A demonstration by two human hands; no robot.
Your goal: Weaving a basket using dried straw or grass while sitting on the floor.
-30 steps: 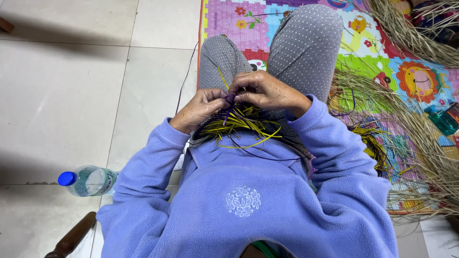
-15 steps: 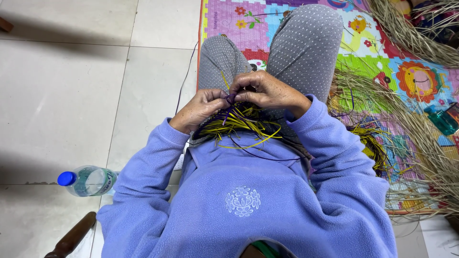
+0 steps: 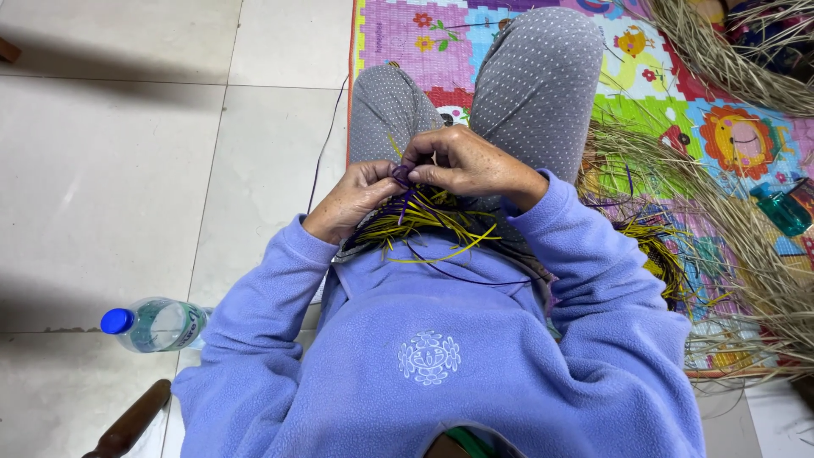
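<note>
My left hand (image 3: 354, 197) and my right hand (image 3: 462, 164) meet over my lap, both pinching a bundle of yellow, green and purple straw strands (image 3: 428, 219). A purple strand (image 3: 401, 176) loops between the fingertips of both hands. The loose ends of the bundle fan out across my lilac fleece top (image 3: 441, 356). My knees in grey dotted trousers (image 3: 534, 80) rise just beyond the hands. How the strands are joined under the fingers is hidden.
A plastic water bottle with a blue cap (image 3: 153, 324) lies on the pale tiled floor (image 3: 127, 170) at my left. A colourful foam play mat (image 3: 678, 102) holds piles of dry straw (image 3: 746, 246), a coil of dyed strands (image 3: 661, 254) and a teal bottle (image 3: 780, 210). A wooden chair arm (image 3: 127, 422) shows bottom left.
My hands have stayed on the bundle; the fingers have shifted slightly around the purple strand. Nothing else has moved.
</note>
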